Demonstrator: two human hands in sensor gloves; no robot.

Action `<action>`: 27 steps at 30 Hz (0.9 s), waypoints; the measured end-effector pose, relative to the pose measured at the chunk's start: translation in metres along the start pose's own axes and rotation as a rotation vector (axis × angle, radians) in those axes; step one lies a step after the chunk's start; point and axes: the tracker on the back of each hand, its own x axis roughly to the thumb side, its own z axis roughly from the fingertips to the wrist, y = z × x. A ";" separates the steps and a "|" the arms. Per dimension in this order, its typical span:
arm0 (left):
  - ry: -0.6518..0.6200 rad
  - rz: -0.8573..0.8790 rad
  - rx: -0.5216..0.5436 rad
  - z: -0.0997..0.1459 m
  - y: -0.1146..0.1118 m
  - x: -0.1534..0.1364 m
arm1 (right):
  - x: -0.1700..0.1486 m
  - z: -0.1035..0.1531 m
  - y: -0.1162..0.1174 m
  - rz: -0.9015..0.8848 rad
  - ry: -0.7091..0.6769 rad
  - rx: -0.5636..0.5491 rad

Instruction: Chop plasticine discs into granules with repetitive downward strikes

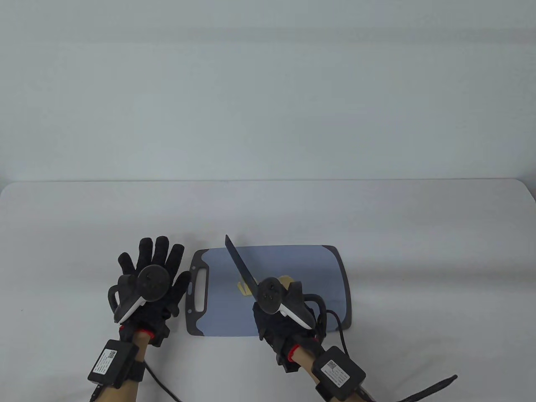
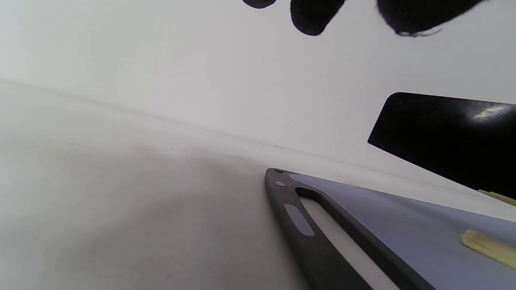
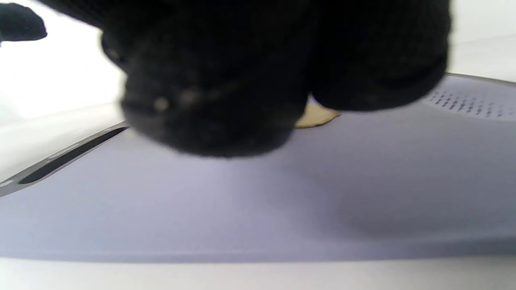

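A blue-grey cutting board (image 1: 293,264) with a dark rim lies on the white table. Pale yellow plasticine (image 1: 243,288) lies on it, partly cut into strips, mostly hidden by my right hand; it also shows in the left wrist view (image 2: 487,246) and the right wrist view (image 3: 316,116). My right hand (image 1: 278,312) grips a black knife (image 1: 240,264); the blade is raised and slants up to the left over the plasticine. The blade shows in the left wrist view (image 2: 443,137). My left hand (image 1: 150,276) lies flat, fingers spread, on the table just left of the board's handle slot (image 1: 201,289).
A black cable (image 1: 427,391) runs from my right wrist unit to the bottom right. The table's far edge (image 1: 268,181) runs across the view behind the board.
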 end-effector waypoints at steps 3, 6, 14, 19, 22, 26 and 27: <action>-0.005 -0.009 -0.004 0.000 -0.001 0.001 | -0.003 -0.001 0.007 0.003 0.011 0.034; -0.007 -0.013 -0.007 0.000 -0.002 0.001 | -0.001 -0.004 0.019 0.055 0.037 0.084; 0.006 -0.003 -0.013 0.000 -0.002 -0.002 | 0.002 -0.002 0.012 0.091 0.033 0.157; 0.014 0.009 -0.010 0.000 -0.001 -0.003 | -0.003 -0.003 0.021 0.061 0.038 0.118; 0.007 0.005 -0.006 0.001 -0.001 -0.001 | 0.001 -0.004 0.028 0.087 -0.002 0.032; 0.004 0.000 -0.010 0.000 -0.001 -0.001 | -0.001 -0.001 0.009 -0.036 -0.014 0.076; 0.005 0.002 -0.009 0.000 -0.001 -0.001 | 0.000 0.001 0.005 -0.036 -0.013 0.043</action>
